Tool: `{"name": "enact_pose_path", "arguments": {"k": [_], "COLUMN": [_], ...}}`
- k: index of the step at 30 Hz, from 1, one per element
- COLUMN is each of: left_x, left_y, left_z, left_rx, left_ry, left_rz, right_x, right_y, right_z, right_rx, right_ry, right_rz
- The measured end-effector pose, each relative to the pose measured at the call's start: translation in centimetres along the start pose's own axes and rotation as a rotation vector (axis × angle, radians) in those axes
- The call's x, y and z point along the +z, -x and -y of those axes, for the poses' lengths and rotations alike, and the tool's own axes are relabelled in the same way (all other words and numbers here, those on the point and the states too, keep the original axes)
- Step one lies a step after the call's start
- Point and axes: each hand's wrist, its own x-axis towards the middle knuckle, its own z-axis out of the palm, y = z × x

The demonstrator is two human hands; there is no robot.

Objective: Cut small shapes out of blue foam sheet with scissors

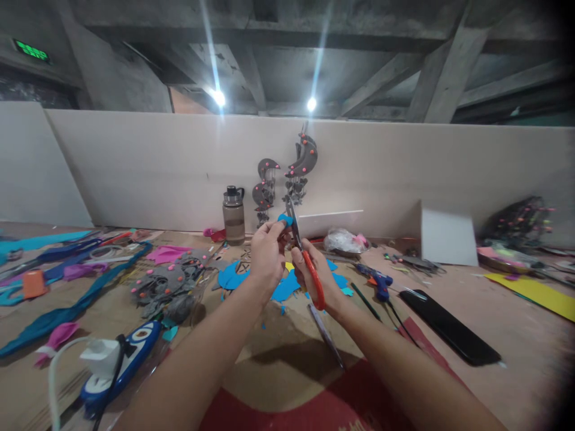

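My left hand [268, 251] pinches a small blue piece of felt-like material [284, 220] between thumb and fingers, above the middle of the table. In my right hand [314, 272] is a pair of scissors [314, 280] with red-orange handles, fingers wrapped about the grips. The metal blades point up and stand right beside the blue piece; whether they touch it I cannot tell. Beneath both hands lie larger blue sheets and scraps [233, 276], partly hidden by the hands. A pen-like purple stick [326, 335] lies on the table between my forearms.
On the left are a power strip [123, 365], grey crescent pieces with pink dots [164, 284] and coloured fabric strips. To the right lie a blue glue gun [380, 281] and a black phone [449, 326]. A bottle [233, 216] and hanging grey moon ornaments [303, 157] are at the back.
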Motion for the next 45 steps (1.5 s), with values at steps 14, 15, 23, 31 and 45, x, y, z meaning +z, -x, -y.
{"name": "enact_pose_path", "arguments": {"k": [14,15,23,31,45], "left_x": [-0.1,-0.1,-0.3,-1.2,-2.6], "left_y": [-0.1,-0.1,-0.2,-1.9,-4.1], "left_z": [0.0,0.0,0.2,-1.5,-4.8], "left_rx": [0.004,0.003,0.004,0.060,0.007], "left_ry": [-0.001,-0.001,-0.007,0.049,0.034], "left_rz": [-0.006,-0.010,0.007,0.000,0.026], "right_x": [0.0,0.0,-0.1,0.0,0.1], "right_y": [0.1,0.1,0.1,-0.3,1.4], "right_z": [0.4,0.4,0.5,0.3,1.6], "right_rx": [0.015,0.014,0.028,0.234,0.164], "right_ry": [-0.033,-0.029,-0.012,0.061,1.099], "right_rz": [0.011,0.011,-0.001,0.051,0.905]}}
